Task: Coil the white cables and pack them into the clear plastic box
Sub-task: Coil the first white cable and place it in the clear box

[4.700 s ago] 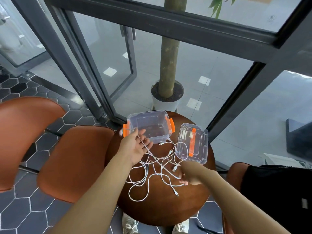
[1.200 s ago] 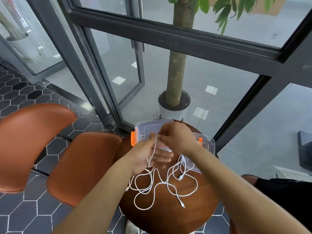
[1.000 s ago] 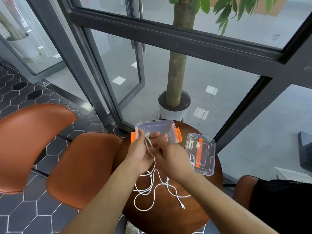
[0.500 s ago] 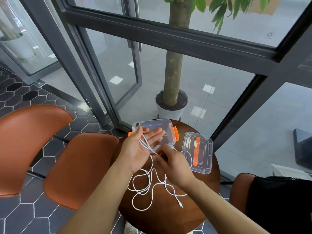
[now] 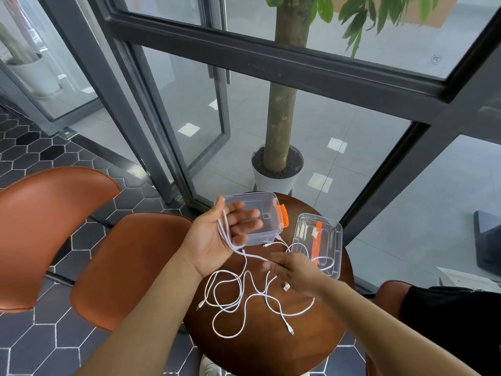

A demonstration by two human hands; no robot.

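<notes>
A person coils white cables [image 5: 257, 293] over a round wooden surface [image 5: 271, 354] beside a glass wall. The left hand [image 5: 225, 234] is raised palm-up with fingers spread wide, and several loops lie across the palm without being pinned by the thumb. The right hand [image 5: 292, 270], blurred, appears to pinch one strand that runs from the palm towards 3 o'clock. The rest of the cables sprawl in crossing loops from the centre of the surface down to 6 o'clock. The clear plastic box [image 5: 267, 210] stands open and empty at 12 o'clock, partly behind the left hand, and its lid [image 5: 329, 240] lies at 2 o'clock.

The loops could slide off the open palm if the right hand tugs, since nothing clamps them. The crossed strands below may also snarl as slack is drawn in, or drag a plug off the near edge.

Half a second earlier the right hand sat close beside the left palm. It has since drawn away to the right and stretched the strand out. The tangle on the surface is smaller than nearly five seconds ago.
</notes>
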